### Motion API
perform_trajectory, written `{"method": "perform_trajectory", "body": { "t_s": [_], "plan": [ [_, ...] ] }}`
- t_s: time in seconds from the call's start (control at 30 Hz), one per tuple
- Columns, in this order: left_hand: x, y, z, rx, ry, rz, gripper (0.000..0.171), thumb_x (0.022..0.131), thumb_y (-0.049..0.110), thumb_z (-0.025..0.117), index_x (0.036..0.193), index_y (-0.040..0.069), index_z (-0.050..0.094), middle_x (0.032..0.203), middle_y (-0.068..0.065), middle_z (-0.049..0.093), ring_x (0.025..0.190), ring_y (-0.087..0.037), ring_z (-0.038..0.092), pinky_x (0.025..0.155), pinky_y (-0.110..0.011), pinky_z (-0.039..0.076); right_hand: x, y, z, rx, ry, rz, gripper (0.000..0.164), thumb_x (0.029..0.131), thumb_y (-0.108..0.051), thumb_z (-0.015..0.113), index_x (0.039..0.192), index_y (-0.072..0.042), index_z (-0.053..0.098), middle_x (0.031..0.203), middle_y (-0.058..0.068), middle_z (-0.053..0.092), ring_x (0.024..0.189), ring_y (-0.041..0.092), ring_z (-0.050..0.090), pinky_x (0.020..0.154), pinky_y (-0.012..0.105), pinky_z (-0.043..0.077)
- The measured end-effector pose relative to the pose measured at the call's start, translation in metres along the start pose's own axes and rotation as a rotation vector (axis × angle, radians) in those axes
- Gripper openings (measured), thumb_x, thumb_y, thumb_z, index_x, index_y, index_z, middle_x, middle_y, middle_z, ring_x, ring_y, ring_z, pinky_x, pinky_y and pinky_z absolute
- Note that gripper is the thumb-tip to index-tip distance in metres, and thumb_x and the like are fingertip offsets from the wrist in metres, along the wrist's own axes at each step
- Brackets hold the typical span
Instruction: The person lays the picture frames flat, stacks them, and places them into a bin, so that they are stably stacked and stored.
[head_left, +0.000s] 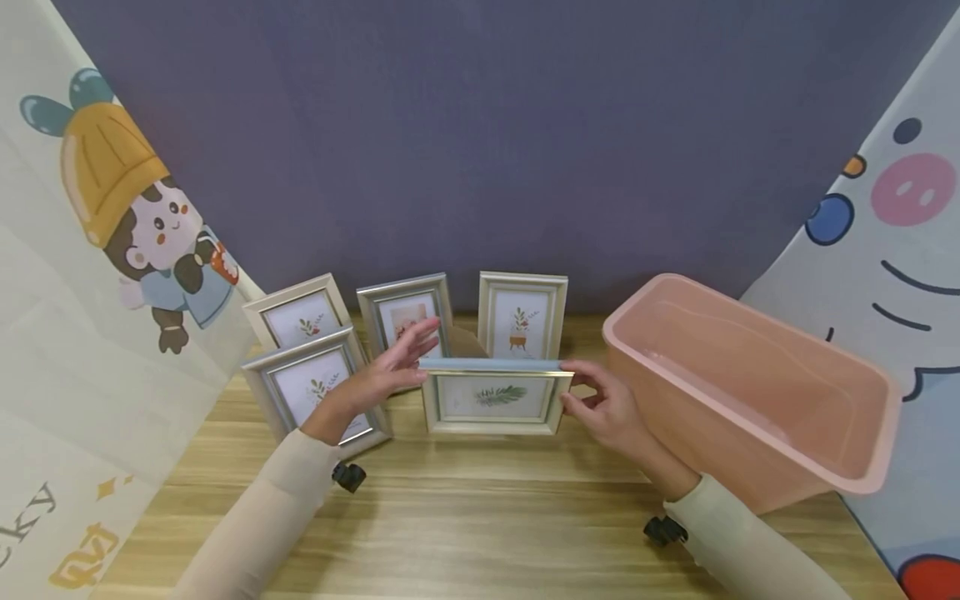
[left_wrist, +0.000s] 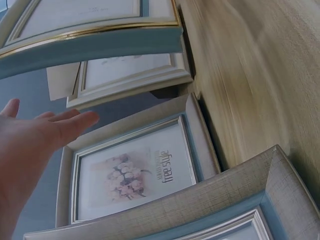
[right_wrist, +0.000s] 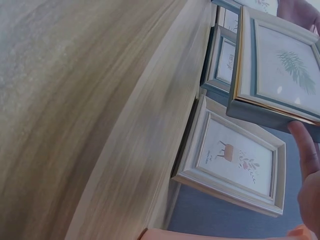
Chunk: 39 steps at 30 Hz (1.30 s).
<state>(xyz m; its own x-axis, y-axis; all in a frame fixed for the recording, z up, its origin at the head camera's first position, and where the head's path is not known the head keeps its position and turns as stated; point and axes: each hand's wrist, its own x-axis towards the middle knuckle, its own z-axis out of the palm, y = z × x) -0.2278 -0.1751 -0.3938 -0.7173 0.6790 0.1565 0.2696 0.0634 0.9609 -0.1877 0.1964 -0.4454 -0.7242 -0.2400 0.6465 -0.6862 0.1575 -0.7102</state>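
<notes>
A picture frame with a green leaf print is held lengthwise above the table, its blue-grey edge turned up. My right hand grips it at the right end, and in the right wrist view a finger lies against its edge. Beside the left end is my left hand, fingers extended; the left wrist view shows this hand apart from the frame. Behind stand a grey frame with a pinkish print, partly hidden by the left hand, and a cream frame with a potted-plant print.
At the left, a beige frame stands behind a silver-grey frame, overlapping it. A deep pink bin occupies the right side of the wooden table. A dark blue wall rises behind, with cartoon-printed panels at both sides.
</notes>
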Motion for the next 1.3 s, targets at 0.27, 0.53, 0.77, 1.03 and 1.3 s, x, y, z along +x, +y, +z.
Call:
{"method": "perform_trajectory", "body": {
  "t_s": [0.27,0.53,0.77,1.03,1.3],
  "plan": [
    [0.0021,-0.0040,-0.0023,-0.045,-0.053,0.047,0.083,0.099,0.011,0.050,0.164,0.014,0.000,0.171,-0.019,-0.009,0.154,-0.052,0.002,0.119,-0.074,0.013,-0.0005,-0.0007,0.0014,0.011,-0.020,-0.021,0.050,0.078,0.026,0.068,0.125,0.009,0.059,0.117,-0.019,0.062,0.085,-0.003,0.069,0.056,0.027,0.062],
    [0.0039,-0.0032,-0.0017,-0.069,-0.072,0.061,0.084,0.097,0.009,0.048,0.164,0.011,-0.003,0.170,-0.023,-0.007,0.155,-0.050,0.004,0.118,-0.077,0.011,-0.0016,0.0002,0.0019,0.013,-0.004,-0.018,0.051,0.078,0.026,0.068,0.125,0.007,0.060,0.120,-0.017,0.063,0.088,-0.001,0.069,0.056,0.026,0.061],
    [0.0034,-0.0025,-0.0017,-0.050,-0.070,0.076,0.081,0.098,0.007,0.048,0.164,0.009,-0.001,0.170,-0.025,-0.004,0.154,-0.051,0.008,0.120,-0.070,0.020,-0.0022,0.0011,0.0013,-0.005,-0.005,-0.011,0.051,0.078,0.025,0.069,0.125,0.006,0.061,0.121,-0.017,0.063,0.091,-0.002,0.069,0.056,0.025,0.061],
    [0.0028,-0.0010,-0.0004,-0.003,-0.021,0.056,0.080,0.099,0.009,0.052,0.164,0.011,0.006,0.170,-0.024,0.006,0.154,-0.049,0.017,0.119,-0.048,0.034,-0.0030,0.0030,0.0011,0.022,0.003,-0.027,0.051,0.078,0.027,0.068,0.125,0.009,0.060,0.111,-0.001,0.069,0.085,-0.001,0.070,0.055,0.027,0.061],
    [0.0028,-0.0008,0.0011,0.017,0.005,0.031,0.077,0.101,0.012,0.055,0.163,0.009,0.010,0.168,-0.023,0.017,0.150,-0.050,0.024,0.115,-0.036,0.041,-0.0043,0.0025,-0.0005,0.010,-0.004,-0.016,0.051,0.079,0.026,0.068,0.126,0.009,0.059,0.099,0.024,0.066,0.082,0.001,0.070,0.055,0.026,0.061]
  ]
}}
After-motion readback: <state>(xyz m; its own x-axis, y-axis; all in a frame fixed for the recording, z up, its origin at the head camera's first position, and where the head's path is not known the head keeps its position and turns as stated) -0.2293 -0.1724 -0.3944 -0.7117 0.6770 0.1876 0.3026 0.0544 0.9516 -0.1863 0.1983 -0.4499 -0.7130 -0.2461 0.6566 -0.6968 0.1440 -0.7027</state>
